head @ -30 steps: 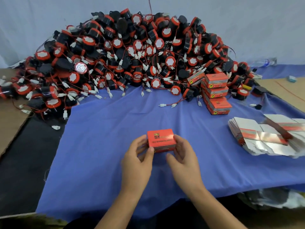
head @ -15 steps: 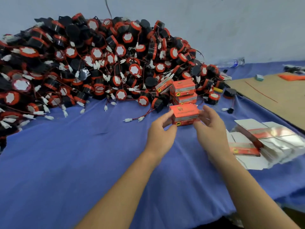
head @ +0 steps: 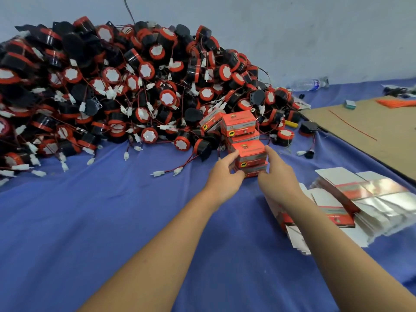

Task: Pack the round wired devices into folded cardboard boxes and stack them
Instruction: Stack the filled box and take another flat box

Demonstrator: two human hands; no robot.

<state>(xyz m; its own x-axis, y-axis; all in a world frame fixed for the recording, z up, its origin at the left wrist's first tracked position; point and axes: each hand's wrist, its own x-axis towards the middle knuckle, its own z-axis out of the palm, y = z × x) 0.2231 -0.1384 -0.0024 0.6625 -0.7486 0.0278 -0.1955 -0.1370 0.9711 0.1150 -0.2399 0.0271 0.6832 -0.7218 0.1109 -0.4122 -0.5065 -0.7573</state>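
A: Surface?
B: Blue cloth (head: 101,233) over the table. Brown cardboard sheet (head: 371,129) lying at far right.

A: Stock?
B: Heap of round wired devices (head: 126,86), black and red with white connectors, piled against the back wall and filling the left and centre.

A: Packaging?
B: Flat box blanks (head: 364,199) fanned out at right, near the right forearm. Stack of closed red boxes (head: 238,124) at the heap's right edge.

A: Hands?
B: Left hand (head: 225,179) and right hand (head: 279,176) both grasp one red box (head: 248,152), fingers on its two ends, thumbs lower down.

A: Location of that box?
B: Directly in front of the stack, over another red box. Contact between the two: cannot tell.

A: Small items?
B: Clear water bottle (head: 308,84) lying on its side by the wall.
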